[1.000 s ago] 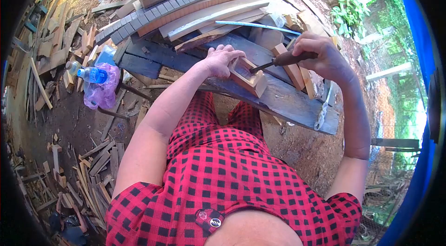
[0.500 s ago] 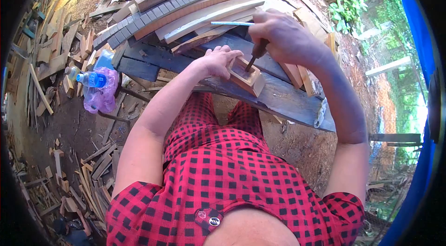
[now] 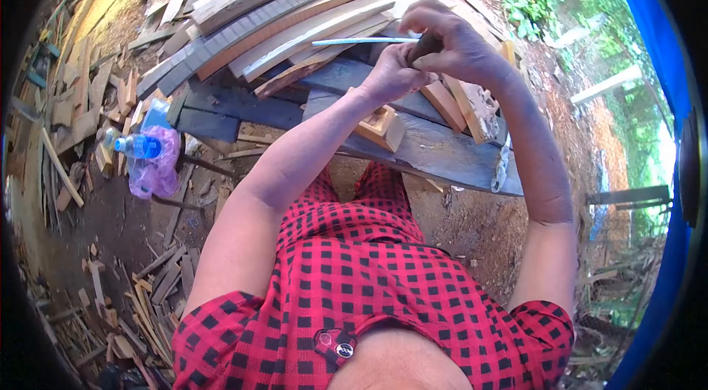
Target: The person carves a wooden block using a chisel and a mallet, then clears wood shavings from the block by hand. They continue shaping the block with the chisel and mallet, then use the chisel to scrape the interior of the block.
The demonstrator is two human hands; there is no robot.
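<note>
An outdoor wood yard: offcuts litter the dirt ground, curved planks are stacked at the back, and a dark weathered plank table (image 3: 442,150) carries the work.

The right hand (image 3: 461,47) is raised above the table, its grip wrapped tight around the brown handle of a chisel (image 3: 426,43); the blade itself is hidden behind the fingers. The left hand (image 3: 392,74) has its fingers pinched together at the tool just below the right hand, apparently on the blade or tip, though what exactly it touches cannot be told. Directly beneath both hands, the small hollowed wooden block (image 3: 381,126) lies free on the table near its front edge, with neither hand on it. Short wood pieces (image 3: 463,104) lean just beside it to the right, and a thin pale-blue strip (image 3: 361,41) rests on the stacked curved planks (image 3: 295,18) behind. Well apart to the left, a plastic water bottle (image 3: 136,145) lies on a purple bag (image 3: 151,165).

To do this well, I judge the edge should be handled with fingertips clear of the cutting line, and the loose block steadied before any cut.
</note>
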